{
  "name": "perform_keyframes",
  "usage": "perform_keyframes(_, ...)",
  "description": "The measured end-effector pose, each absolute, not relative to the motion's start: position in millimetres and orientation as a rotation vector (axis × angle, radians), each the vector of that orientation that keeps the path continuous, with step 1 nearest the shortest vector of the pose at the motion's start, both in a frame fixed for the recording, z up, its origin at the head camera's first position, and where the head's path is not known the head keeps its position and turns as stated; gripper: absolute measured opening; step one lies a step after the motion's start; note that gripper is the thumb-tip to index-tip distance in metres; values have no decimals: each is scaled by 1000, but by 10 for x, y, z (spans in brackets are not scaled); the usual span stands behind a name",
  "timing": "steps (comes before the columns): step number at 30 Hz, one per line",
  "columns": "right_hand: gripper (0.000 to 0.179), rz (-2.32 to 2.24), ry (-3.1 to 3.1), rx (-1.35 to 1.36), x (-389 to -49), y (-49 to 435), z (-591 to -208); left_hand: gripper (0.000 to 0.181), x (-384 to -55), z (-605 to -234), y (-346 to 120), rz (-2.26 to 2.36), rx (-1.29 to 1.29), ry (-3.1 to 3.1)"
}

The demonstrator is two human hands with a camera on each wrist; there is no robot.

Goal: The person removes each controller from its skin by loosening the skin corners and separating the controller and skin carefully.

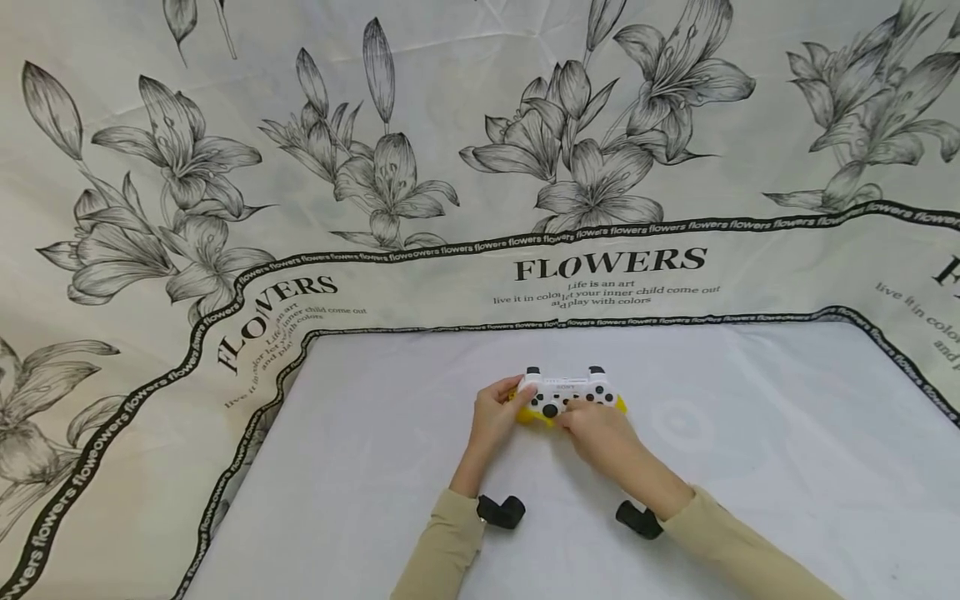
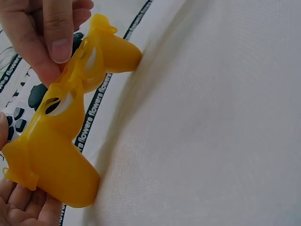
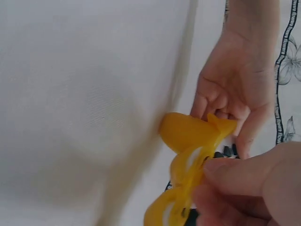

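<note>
A white game controller [image 1: 562, 386] with black buttons and sticks is held over the table in the head view. A soft yellow cover [image 2: 63, 146] wraps its lower side and grips, while the white face shows above it. The left hand [image 1: 492, 415] grips the controller's left end, thumb on top and fingers beneath. Near the middle of the front edge, the right hand [image 1: 606, 435] pinches the cover's rim between thumb and fingers. In the right wrist view the yellow cover [image 3: 186, 134] bulges below both hands. The right fingers hide part of the controller's face.
A white cloth [image 1: 360, 467] covers the table. Behind and beside it hangs a curtain [image 1: 420, 287] printed with flowers and lettering. Black wrist devices [image 1: 501, 512] are worn at both sleeve cuffs.
</note>
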State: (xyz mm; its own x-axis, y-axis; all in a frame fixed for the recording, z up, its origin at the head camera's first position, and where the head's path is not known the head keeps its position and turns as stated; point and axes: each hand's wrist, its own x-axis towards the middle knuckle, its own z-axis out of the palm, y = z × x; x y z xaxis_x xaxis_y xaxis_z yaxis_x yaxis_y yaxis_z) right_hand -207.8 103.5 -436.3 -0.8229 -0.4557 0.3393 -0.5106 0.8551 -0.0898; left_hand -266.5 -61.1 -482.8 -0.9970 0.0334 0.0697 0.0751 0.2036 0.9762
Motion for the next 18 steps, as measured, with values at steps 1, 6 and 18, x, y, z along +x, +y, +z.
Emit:
perform_keyframes(1,11,248,-2725,740,-2068,1034,-4347,38,-2668,-4832,-617,-1967,-104,-2414)
perform_keyframes(6,7,307,-2771,801,-2014,1084,-4242,40,-2687,-4832,-636,-1988,-97,-2443)
perform_keyframes(18,24,1145,-2840,384,-2224,1699,-4100,44,-2649,-4844,-640,-2002,-98,-2438)
